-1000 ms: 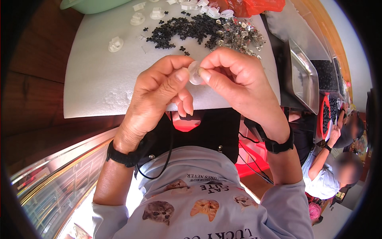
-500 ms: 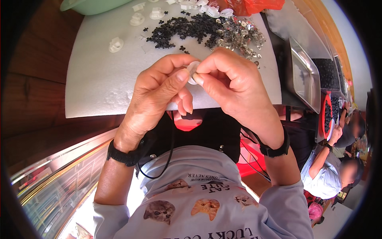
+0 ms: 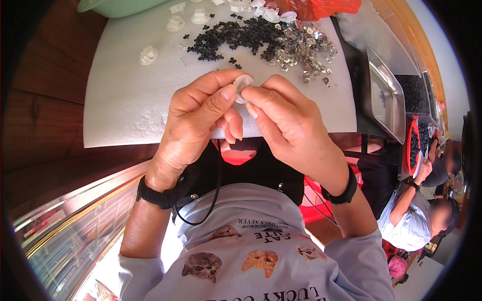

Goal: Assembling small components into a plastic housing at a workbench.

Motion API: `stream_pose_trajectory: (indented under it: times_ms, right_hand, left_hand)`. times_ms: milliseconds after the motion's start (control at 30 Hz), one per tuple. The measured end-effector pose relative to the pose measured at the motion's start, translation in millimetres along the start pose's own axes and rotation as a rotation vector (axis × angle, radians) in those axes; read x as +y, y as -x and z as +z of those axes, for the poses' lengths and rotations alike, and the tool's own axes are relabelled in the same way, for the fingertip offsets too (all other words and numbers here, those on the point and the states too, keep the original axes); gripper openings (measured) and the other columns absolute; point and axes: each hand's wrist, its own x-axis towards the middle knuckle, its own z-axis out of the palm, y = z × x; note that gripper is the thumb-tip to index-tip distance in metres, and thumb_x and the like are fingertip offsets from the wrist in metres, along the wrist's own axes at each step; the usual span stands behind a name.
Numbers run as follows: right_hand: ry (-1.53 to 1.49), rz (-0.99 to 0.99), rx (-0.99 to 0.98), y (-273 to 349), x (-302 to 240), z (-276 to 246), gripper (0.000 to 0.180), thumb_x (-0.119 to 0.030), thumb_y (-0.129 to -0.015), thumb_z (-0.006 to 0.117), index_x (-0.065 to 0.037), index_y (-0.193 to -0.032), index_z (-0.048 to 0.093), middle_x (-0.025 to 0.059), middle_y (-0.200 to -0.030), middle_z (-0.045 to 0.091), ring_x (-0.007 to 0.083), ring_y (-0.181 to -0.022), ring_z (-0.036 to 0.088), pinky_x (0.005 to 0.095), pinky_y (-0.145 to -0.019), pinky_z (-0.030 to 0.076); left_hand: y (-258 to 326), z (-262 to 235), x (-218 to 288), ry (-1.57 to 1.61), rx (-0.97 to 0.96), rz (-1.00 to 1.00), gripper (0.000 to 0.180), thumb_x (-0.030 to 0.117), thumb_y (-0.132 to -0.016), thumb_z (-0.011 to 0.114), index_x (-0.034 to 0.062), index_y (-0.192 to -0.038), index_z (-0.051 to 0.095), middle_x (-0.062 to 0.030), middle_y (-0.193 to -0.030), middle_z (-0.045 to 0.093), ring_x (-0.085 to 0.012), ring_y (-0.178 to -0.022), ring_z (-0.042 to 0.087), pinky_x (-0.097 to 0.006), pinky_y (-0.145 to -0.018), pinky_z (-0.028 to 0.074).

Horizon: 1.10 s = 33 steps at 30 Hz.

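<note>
Over the near part of the white work surface, I hold a small round white plastic part [image 3: 243,80]. My left hand [image 3: 193,115] pinches its edge between thumb and forefinger, the other fingers curled below. My right hand [image 3: 293,118] has its forefinger pressed against the part's face. The right thumb tip sits just below, near the rim; whether a small piece lies under those fingertips is hidden. Beyond the hands are a pile of black cross-shaped pieces [image 3: 241,36] and, touching it on the right, a heap of small shiny metal pieces [image 3: 309,47].
Similar white round parts [image 3: 148,55] lie on the white foam-like sheet [image 3: 120,110], several along its far edge. A green basin [image 3: 120,7] and red plastic bag [image 3: 331,7] stand at the back. To the right is a metal tray [image 3: 384,95]; another person [image 3: 406,220] sits beyond it.
My right hand has shifted slightly down, its forefinger now stretched onto the part's face and its thumb lower. My left hand keeps its pinch on the white part.
</note>
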Motion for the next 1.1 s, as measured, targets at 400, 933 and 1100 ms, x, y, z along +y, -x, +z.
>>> stream_pose_trajectory:
  times_ms: [400,933,1100]
  right_hand:
    - [-0.25,0.142,0.104,-2,-2,3,0.015,0.005,-0.081,0.06,-0.001,-0.095,0.058,0.0087,-0.076,0.052,0.02,-0.06,0.057,0.0293,-0.052,0.045]
    - [-0.632,0.481,0.121,-5,0,19,0.004,0.0,-0.088,0.056,0.002,-0.089,0.053,0.0111,-0.079,0.057,0.0145,-0.057,0.061,0.0259,-0.048,0.047]
    - [-0.688,0.479,0.118,-8,-3,16,0.002,0.001,-0.089,0.054,0.002,-0.089,0.053,0.0096,-0.079,0.058,0.0123,-0.057,0.06,0.0252,-0.048,0.047]
  left_hand:
    - [1,3,-4,0.015,0.012,0.074,0.031,0.017,-0.097,0.051,-0.002,-0.121,0.049,-0.0076,-0.085,0.062,-0.0098,-0.058,0.058,-0.021,-0.051,0.048]
    - [4,15,-12,-0.124,0.112,0.168,0.028,0.011,-0.097,0.05,0.001,-0.122,0.045,-0.0092,-0.097,0.061,-0.0073,-0.058,0.056,-0.018,-0.048,0.045]
    - [4,15,-12,-0.154,0.137,0.192,0.026,0.011,-0.096,0.051,0.0018,-0.121,0.046,-0.01,-0.1,0.061,-0.007,-0.057,0.055,-0.018,-0.046,0.044]
